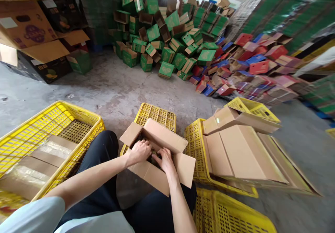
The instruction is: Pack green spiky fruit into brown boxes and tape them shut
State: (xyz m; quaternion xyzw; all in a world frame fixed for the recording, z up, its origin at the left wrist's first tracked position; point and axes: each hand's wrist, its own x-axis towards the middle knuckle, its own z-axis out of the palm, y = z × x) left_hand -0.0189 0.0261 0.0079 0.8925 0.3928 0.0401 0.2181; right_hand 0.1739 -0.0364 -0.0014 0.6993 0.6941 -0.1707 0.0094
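1. A grey floor [86, 93] is spreading across the scene, showing darker stains near the middle
2. A big heap of green boxes [166, 55] is lying at the back, many of them tipping sideways and gaping
3. A heap of red and blue boxes [259, 67] is sprawling just to the right of the green ones
4. Large cartons [34, 27] are standing stacked at the far left, some flaps hanging open
5. A left crate [99, 119], yellow, is sitting beside the person's legs [104, 152] and holding taped brown boxes [52, 151]
6. A right crate [193, 145], also yellow, is bearing flat cardboard [243, 149] that is jutting past its rim, while a near crate [235, 213] is standing just below it
7. A front crate [157, 114], yellow too, is lying ahead, partly hiding behind the open box
8. The open box [166, 135] is sitting in the middle, near the knees, its flaps spreading outward
9. The left hand [141, 151] is resting inside the box, fingers curling downward; its tips are hiding, so I cannot tell what it is gripping
10. The right hand [165, 159] is resting opposite, thumb and fingers standing partly apart; I cannot tell whether it is holding anything
11. Small dark contents [153, 160] are showing between the hands, too unclear to name
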